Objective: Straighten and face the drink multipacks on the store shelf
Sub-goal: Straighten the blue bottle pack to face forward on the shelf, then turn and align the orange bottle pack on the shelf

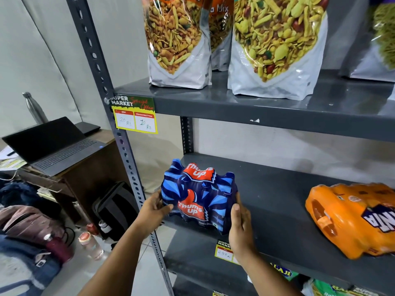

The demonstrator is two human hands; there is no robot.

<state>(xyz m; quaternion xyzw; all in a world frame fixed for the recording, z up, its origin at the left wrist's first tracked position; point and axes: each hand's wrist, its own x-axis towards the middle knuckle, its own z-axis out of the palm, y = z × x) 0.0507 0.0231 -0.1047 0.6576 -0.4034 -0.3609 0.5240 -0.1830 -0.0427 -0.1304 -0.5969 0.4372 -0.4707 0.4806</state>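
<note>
A blue Thums Up multipack [199,197] stands at the left front of the grey middle shelf [275,210], its red logo facing me. My left hand [154,210] grips its left side and my right hand [240,223] grips its right front corner. An orange Fanta multipack [350,218] lies further right on the same shelf, turned askew with its logo slanted and partly cut off by the frame edge.
Large snack-mix bags [275,45] stand on the shelf above. Price tags [135,116] hang on the shelf edges. The perforated upright post [119,135] runs just left of the pack. Left of the rack are a desk with a laptop [53,144], bags and bottles on the floor.
</note>
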